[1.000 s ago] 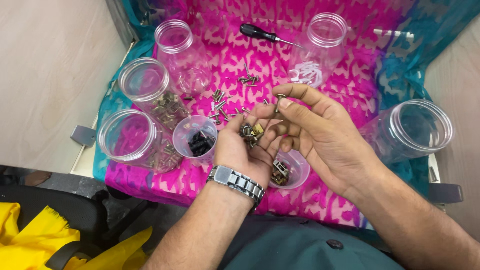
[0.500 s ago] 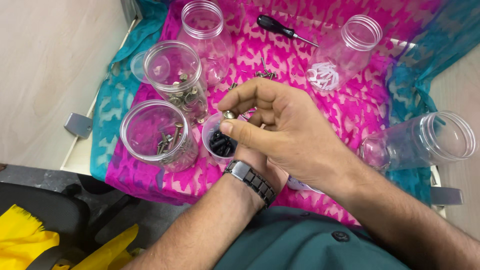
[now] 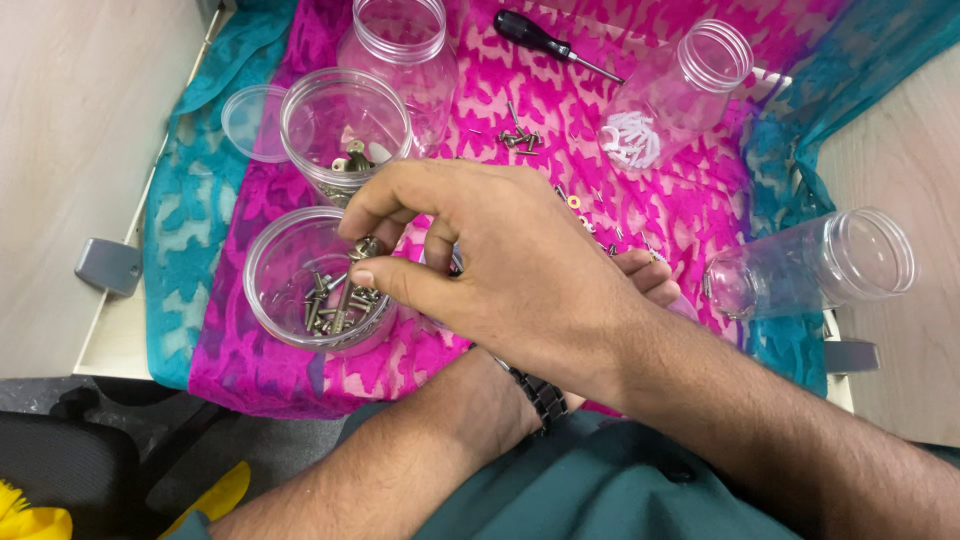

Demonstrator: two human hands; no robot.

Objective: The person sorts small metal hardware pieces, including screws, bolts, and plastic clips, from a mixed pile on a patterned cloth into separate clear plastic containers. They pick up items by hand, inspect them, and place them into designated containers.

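My right hand (image 3: 500,265) reaches across to the left and pinches a small metal screw (image 3: 365,246) between thumb and fingertips. It hovers over the rim of a clear plastic jar (image 3: 262,300) holding several screws. My left hand (image 3: 648,278) lies under the right one. Only its fingertips show, so what it holds is hidden. A dark metal watch (image 3: 540,395) sits on the left wrist.
A second jar (image 3: 300,150) with metal parts and a taller jar (image 3: 400,50) stand behind. A loose lid (image 3: 245,120), screwdriver (image 3: 545,42), loose screws (image 3: 520,138), a tipped jar of white pieces (image 3: 690,85) and another tipped jar (image 3: 830,260) lie on the pink cloth (image 3: 680,200).
My right hand moved left from above the small cup to the screw jar, carrying a small metal piece. The view shifted closer and rightward, and the left hand became covered.
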